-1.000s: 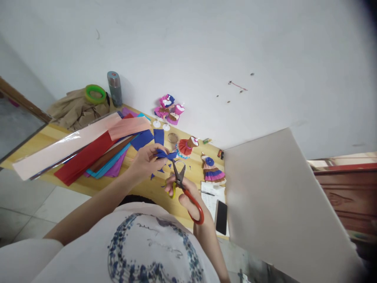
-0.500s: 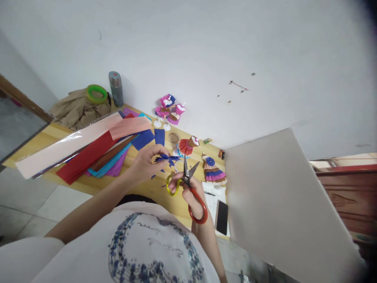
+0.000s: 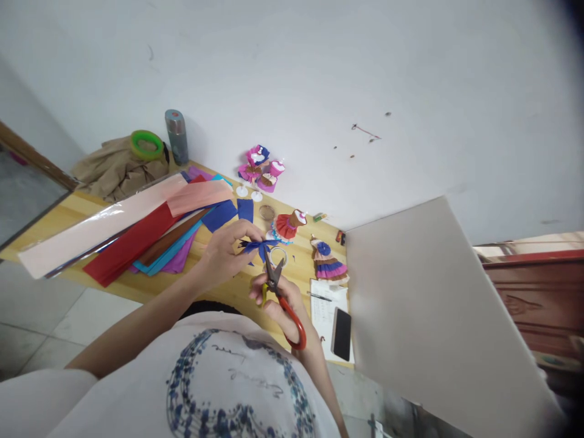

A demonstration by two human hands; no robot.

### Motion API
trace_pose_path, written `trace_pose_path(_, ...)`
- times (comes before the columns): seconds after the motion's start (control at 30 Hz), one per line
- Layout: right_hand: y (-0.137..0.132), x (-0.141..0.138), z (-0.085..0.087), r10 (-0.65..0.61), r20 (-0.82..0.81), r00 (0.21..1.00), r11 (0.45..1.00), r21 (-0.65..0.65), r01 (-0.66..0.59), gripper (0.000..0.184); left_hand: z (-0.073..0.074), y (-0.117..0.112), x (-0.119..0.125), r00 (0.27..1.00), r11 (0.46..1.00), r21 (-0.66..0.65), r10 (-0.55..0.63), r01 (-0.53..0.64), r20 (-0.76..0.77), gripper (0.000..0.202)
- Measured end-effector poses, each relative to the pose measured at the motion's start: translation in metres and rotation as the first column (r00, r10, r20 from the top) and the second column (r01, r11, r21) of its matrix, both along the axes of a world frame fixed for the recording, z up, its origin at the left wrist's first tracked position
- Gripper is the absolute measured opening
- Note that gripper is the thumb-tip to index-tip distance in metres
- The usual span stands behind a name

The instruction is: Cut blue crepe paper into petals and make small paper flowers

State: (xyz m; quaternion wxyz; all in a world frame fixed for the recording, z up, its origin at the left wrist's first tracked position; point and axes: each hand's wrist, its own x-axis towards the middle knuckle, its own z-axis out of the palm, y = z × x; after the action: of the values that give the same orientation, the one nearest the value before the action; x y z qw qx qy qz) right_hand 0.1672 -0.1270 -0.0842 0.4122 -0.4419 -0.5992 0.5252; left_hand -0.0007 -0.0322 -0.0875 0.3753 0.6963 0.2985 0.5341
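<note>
My left hand (image 3: 227,248) pinches a small piece of blue paper (image 3: 258,246) above the wooden table (image 3: 68,213). My right hand (image 3: 276,300) grips a pair of scissors (image 3: 283,295) with red and yellow handles. The dark blades point up and meet the blue paper's lower edge. A few blue paper scraps lie on the table under the hands. A roll of clear tape (image 3: 278,256) sits just behind the blades.
Long sheets of coloured paper (image 3: 132,234) lie at the left. A flask (image 3: 177,137), a green tape ring (image 3: 146,143) on a brown cloth, paper dolls (image 3: 261,168) (image 3: 327,262), a notepad and a phone (image 3: 342,334) are on the table. A large grey board (image 3: 433,316) stands at the right.
The scissors swung away to the right with blades apart, then came back to the blue paper with blades nearly together. My left hand kept hold of the paper.
</note>
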Motion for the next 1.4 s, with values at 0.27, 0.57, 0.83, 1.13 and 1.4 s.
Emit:
trace_pose_path(0.27,-0.0059,0.0023,0.0051,-0.113,-0.069,0.991,0.991,-0.075,0.107,0.040,0.0043,0.0005,-0.0024,0.999,0.997,-0.071,-0.036,0.034,-0.024,0.011)
trace_pose_path(0.57,-0.0004,0.0022,0.0026,0.002,0.003,1.000,1.000,0.005,-0.002,0.041,0.0051,0.0005,-0.0014,0.996,0.996,-0.079,-0.046,0.040,-0.071,0.012)
trace_pose_path(0.83,-0.0031,0.0042,0.0020,0.052,0.008,0.999,0.999,-0.012,-0.052,0.043,0.0065,0.0013,-0.0007,0.990,0.998,-0.062,-0.017,0.008,-0.137,0.012)
trace_pose_path(1.13,-0.0011,-0.0009,0.0038,0.062,0.046,0.997,0.998,-0.014,-0.061,0.039,0.0066,0.0040,0.0013,0.972,0.998,0.044,-0.025,0.036,-0.232,0.018)
trace_pose_path(1.4,-0.0036,0.0088,0.0005,0.060,0.033,0.998,0.998,0.010,-0.061,0.039,0.0040,0.0028,-0.0010,0.981,0.998,-0.041,-0.061,0.055,-0.183,0.015)
